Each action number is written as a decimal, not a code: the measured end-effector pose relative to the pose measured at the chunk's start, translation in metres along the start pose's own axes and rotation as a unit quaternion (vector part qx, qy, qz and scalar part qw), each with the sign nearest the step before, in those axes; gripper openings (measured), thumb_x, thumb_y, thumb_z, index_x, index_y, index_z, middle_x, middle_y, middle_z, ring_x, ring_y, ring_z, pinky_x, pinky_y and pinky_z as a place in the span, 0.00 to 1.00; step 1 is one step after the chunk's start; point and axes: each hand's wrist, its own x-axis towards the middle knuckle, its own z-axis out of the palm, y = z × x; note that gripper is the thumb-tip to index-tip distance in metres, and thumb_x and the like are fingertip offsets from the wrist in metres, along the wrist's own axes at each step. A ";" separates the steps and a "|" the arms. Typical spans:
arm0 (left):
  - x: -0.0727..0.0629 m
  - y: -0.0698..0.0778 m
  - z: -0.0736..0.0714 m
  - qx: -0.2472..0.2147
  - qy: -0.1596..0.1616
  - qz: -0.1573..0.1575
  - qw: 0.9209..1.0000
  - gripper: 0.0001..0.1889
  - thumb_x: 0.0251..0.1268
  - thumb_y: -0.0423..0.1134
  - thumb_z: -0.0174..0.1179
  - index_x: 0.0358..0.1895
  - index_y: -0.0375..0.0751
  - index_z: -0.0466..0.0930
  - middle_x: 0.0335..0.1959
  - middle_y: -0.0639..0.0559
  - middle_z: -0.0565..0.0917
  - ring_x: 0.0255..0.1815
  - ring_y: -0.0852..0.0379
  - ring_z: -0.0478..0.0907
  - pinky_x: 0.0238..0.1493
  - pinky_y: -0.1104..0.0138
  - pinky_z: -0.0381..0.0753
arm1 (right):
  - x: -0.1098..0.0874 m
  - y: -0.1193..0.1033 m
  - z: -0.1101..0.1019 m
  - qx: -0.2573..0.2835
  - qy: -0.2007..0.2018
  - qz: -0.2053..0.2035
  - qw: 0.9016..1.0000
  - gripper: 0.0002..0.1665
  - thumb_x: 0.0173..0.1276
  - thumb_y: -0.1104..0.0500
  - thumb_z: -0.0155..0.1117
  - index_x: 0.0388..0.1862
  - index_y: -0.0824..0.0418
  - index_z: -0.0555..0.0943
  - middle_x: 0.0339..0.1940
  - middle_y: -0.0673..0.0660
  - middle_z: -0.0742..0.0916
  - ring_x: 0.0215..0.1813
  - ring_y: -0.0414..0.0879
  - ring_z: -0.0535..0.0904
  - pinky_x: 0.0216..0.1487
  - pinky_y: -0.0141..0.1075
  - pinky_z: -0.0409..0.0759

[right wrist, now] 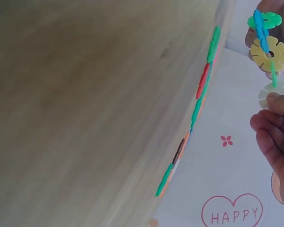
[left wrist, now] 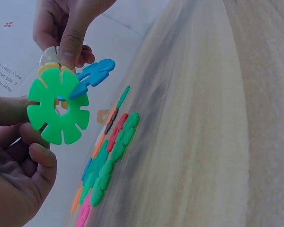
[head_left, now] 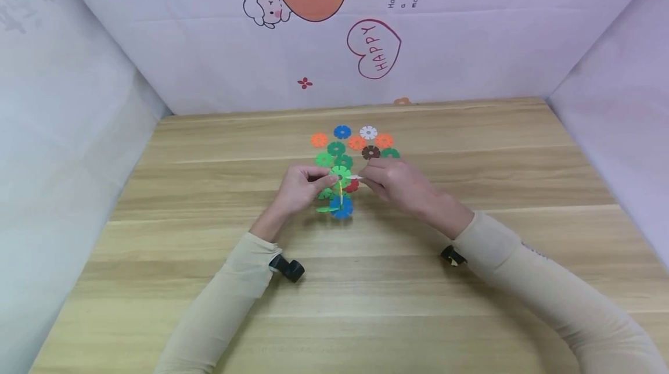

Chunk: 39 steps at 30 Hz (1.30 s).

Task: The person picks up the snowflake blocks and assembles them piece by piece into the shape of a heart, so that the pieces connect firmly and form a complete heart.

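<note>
My left hand (head_left: pixel 300 189) pinches a small chain of notched plastic discs above the table. A light green disc (left wrist: pixel 41 112), a yellow disc (right wrist: pixel 259 57), a blue disc (left wrist: pixel 95 75) and another green disc (right wrist: pixel 273 20) are joined at angles. Between thumb and fingers, my right hand (head_left: pixel 401 187) pinches a white disc (right wrist: pixel 264 96). Its edge meets the light green disc edge; whether their notches are engaged cannot be told. Fingertips cover part of the white disc.
Several loose discs lie flat beyond and below the hands, among them an orange disc (head_left: pixel 319 140), a brown disc (head_left: pixel 370 152) and a red disc (left wrist: pixel 116 132). Behind the wooden table (head_left: pixel 334 316) hangs a printed white cloth (head_left: pixel 470 43).
</note>
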 end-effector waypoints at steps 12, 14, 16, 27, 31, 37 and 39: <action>0.003 0.001 0.000 0.005 -0.019 -0.004 1.000 0.08 0.75 0.33 0.65 0.45 0.32 0.91 0.30 0.49 0.87 0.33 0.49 0.76 0.28 0.73 0.70 | -0.003 0.002 0.003 0.012 0.021 -0.014 1.000 0.07 0.63 0.72 0.76 0.40 0.67 0.89 0.32 0.56 0.88 0.32 0.46 0.85 0.39 0.37 0.88; 0.003 0.001 0.000 0.005 -0.020 0.001 1.000 0.08 0.74 0.33 0.65 0.45 0.31 0.91 0.29 0.50 0.87 0.31 0.52 0.75 0.27 0.73 0.70 | -0.002 0.002 0.003 0.013 0.020 -0.011 1.000 0.07 0.63 0.72 0.76 0.39 0.67 0.89 0.32 0.55 0.88 0.32 0.46 0.85 0.39 0.37 0.88; 0.003 0.001 0.000 0.004 -0.021 0.005 1.000 0.08 0.74 0.32 0.64 0.45 0.30 0.90 0.28 0.51 0.85 0.29 0.55 0.74 0.27 0.73 0.69 | -0.002 0.001 0.003 0.013 0.018 -0.009 1.000 0.07 0.63 0.72 0.76 0.39 0.66 0.88 0.32 0.55 0.88 0.32 0.46 0.84 0.40 0.37 0.88; 0.008 0.000 -0.007 -0.004 -0.026 -0.008 1.000 0.09 0.75 0.35 0.65 0.43 0.31 0.89 0.24 0.48 0.80 0.22 0.61 0.66 0.24 0.72 0.65 | 0.004 0.003 0.007 0.057 0.011 0.046 0.997 0.05 0.65 0.70 0.76 0.39 0.66 0.89 0.30 0.54 0.88 0.30 0.44 0.79 0.35 0.36 0.84; 0.011 -0.001 -0.009 0.007 -0.030 -0.012 0.999 0.09 0.76 0.36 0.64 0.43 0.32 0.89 0.29 0.49 0.84 0.23 0.61 0.68 0.25 0.72 0.66 | 0.006 0.008 0.004 0.107 -0.055 0.134 0.984 0.08 0.69 0.66 0.74 0.46 0.65 0.89 0.32 0.53 0.89 0.32 0.44 0.80 0.37 0.35 0.84; 0.010 -0.002 -0.015 -0.014 -0.028 -0.034 0.999 0.09 0.77 0.36 0.63 0.44 0.32 0.88 0.25 0.48 0.79 0.19 0.61 0.63 0.20 0.71 0.61 | 0.001 0.036 -0.006 0.157 -0.192 0.264 0.932 0.14 0.71 0.59 0.74 0.53 0.62 0.87 0.38 0.53 0.90 0.39 0.47 0.83 0.40 0.38 0.83; 0.010 -0.002 -0.016 -0.022 -0.031 -0.037 0.999 0.09 0.77 0.35 0.63 0.44 0.31 0.88 0.23 0.48 0.77 0.18 0.61 0.61 0.19 0.71 0.59 | -0.001 0.047 -0.008 0.166 -0.206 0.284 0.922 0.15 0.71 0.59 0.74 0.53 0.62 0.87 0.41 0.55 0.91 0.42 0.48 0.84 0.42 0.39 0.84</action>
